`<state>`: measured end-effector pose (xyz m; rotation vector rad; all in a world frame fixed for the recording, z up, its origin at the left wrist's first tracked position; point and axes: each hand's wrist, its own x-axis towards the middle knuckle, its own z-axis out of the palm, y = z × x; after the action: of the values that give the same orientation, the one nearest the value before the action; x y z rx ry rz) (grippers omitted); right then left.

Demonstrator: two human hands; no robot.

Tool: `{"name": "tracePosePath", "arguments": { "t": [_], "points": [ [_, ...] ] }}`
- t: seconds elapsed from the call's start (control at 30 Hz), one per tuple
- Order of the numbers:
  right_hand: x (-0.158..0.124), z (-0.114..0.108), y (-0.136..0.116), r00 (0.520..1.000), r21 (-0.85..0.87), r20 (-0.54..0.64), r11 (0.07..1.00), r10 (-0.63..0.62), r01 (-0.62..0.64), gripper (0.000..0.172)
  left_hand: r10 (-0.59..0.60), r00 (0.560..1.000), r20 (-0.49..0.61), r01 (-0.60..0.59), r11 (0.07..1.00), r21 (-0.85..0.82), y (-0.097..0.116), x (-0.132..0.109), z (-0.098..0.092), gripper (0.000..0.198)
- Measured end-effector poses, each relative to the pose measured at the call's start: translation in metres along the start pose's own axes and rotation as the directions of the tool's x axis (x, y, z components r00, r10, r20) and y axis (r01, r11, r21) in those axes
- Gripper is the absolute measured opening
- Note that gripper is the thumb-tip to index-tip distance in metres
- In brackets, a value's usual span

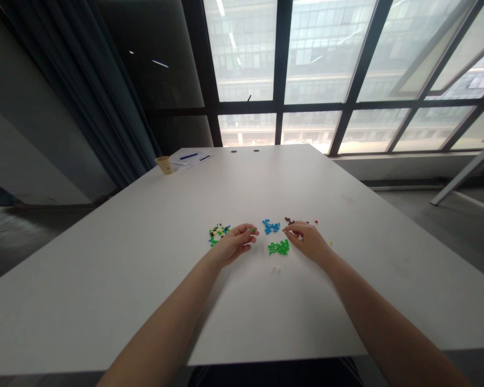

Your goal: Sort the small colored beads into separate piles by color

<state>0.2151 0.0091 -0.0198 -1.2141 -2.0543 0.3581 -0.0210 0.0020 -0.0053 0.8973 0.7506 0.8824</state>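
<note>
Between the fingertips of my left hand [237,244] is a small green plastic brick [252,230]. Just left of that hand, and partly behind it, lies a mixed-colour pile of small bricks [215,233]. My right hand [305,239] is closed in a pinch low over the table; whatever its fingertips hold is too small to make out. A blue pile [271,227] lies between the hands, with a green pile [279,248] nearer me. Dark brown pieces [288,220] lie beyond my right hand, which partly hides them. A few pale pieces [276,270] sit closest to me.
On the white table [242,188], a red piece [317,221] and a yellow piece [331,243] lie right of the piles. At the far left edge stand a tan cup [165,165] and papers [199,159] with a blue pen [189,156]. Windows rise behind the table.
</note>
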Motion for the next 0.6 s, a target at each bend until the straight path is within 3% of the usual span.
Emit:
{"name": "tracePosePath", "arguments": {
  "t": [0.27, 0.6],
  "points": [
    [-0.001, -0.001, -0.011, 0.999, 0.024, -0.036, 0.999, -0.039, 0.04, 0.021, -0.022, 0.998, 0.057, 0.016, 0.993, 0.115, -0.003, -0.002, 0.009, 0.023],
    [-0.006, 0.013, -0.043, 0.963, 0.069, -0.066, 0.961, -0.262, 0.266, 0.016, -0.081, 0.993, 0.087, 0.059, 0.971, 0.231, -0.012, 0.0, 0.012, 0.03]
  ]
}}
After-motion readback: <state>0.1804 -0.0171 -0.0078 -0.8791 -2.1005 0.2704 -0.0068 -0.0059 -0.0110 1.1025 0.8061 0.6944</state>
